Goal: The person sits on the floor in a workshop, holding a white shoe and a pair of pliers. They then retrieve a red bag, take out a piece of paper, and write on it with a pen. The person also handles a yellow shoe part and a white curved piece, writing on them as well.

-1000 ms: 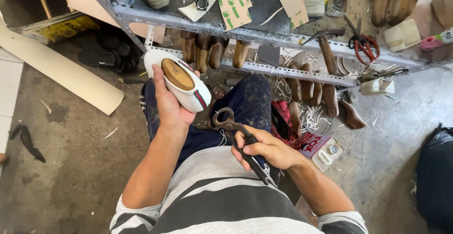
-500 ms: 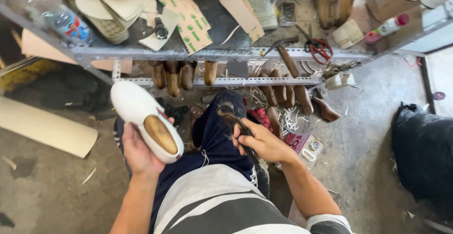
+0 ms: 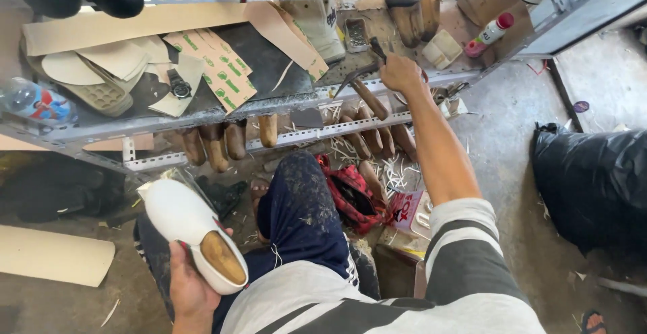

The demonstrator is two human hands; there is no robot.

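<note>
A white slip-on shoe on a wooden last [image 3: 192, 233] is cupped sole-side in the left hand [image 3: 189, 287], fingers curled beneath it, below the grey metal shelf rack [image 3: 283, 105]. The right hand [image 3: 402, 74] is extended onto the rack beside a wooden-handled hammer [image 3: 367, 95] (its grip cannot be told). A firm handle grasp is advisable.

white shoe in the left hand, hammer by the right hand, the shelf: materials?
White shoe: smooth, slightly glossy upper, probably leather or synthetic; the tan block showing in its opening looks like a wooden last.
Hammer: brown grained handle, likely wood; dark dull head, likely steel.
Shelf: grey perforated angle rails, matte painted metal.
</note>
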